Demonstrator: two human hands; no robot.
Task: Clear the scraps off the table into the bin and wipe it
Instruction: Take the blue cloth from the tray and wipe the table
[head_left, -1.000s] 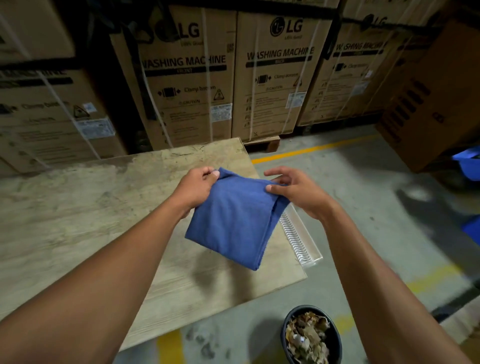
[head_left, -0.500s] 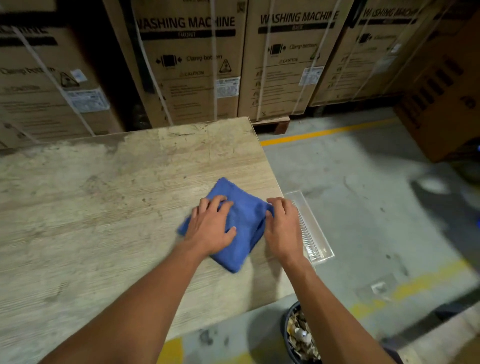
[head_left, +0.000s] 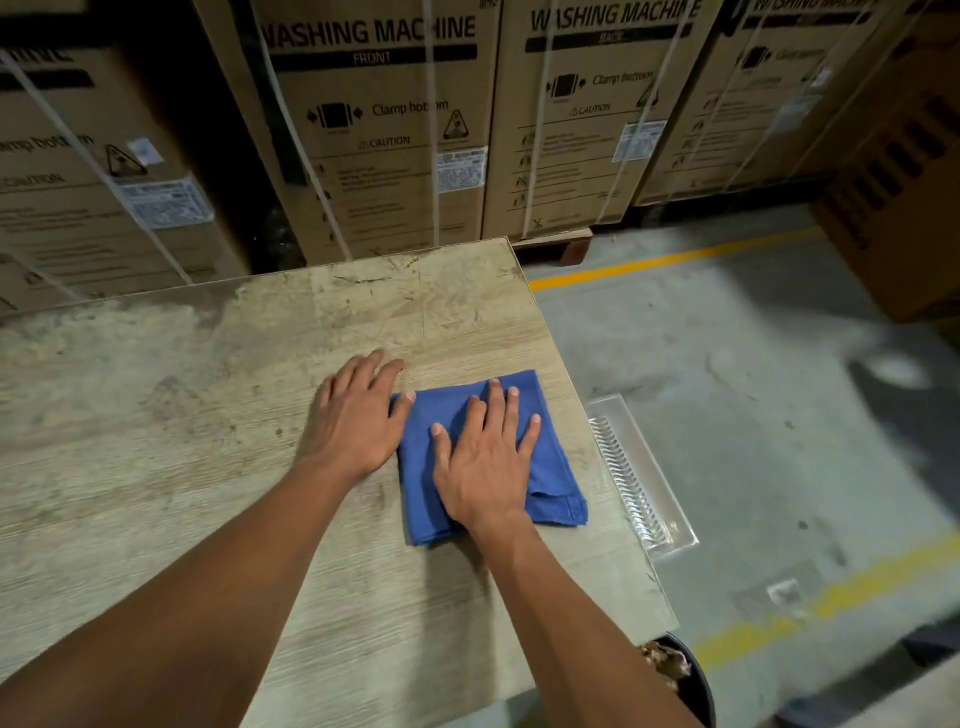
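**Both hands flat on the table, the right one on the blue cloth**

A folded blue cloth (head_left: 488, 457) lies flat on the wooden table (head_left: 182, 426), close to the table's right edge and about halfway along it. The right hand (head_left: 485, 462) rests on top of the cloth with the palm down and the fingers spread wide; it grips nothing, it only presses on the fabric. The cloth shows on all sides of this hand, and one folded corner sticks out at the near right.

The left hand (head_left: 356, 415) lies also palm down and open, with the fingers a little apart. Most of it is on the bare wood just to the left of the cloth. Its thumb touches the cloth's upper left corner. This hand holds nothing.

The table surface is pale, with grain lines, scratches and darker stains, mostly on the left and far parts.

A clear plastic tray (head_left: 644, 483) with a ribbed inside shows just beyond the right edge of the table; whether it touches the table I cannot tell. At the lower right, partly hidden by the table corner and the right forearm, a dark round bin (head_left: 696, 680) stands on the grey floor (head_left: 779, 389), and brownish scraps (head_left: 667, 665) are visible inside it. Yellow lines run across the floor. Behind the table stand big cardboard boxes (head_left: 395, 130) with the print "WASHING MACHINE" and white straps.
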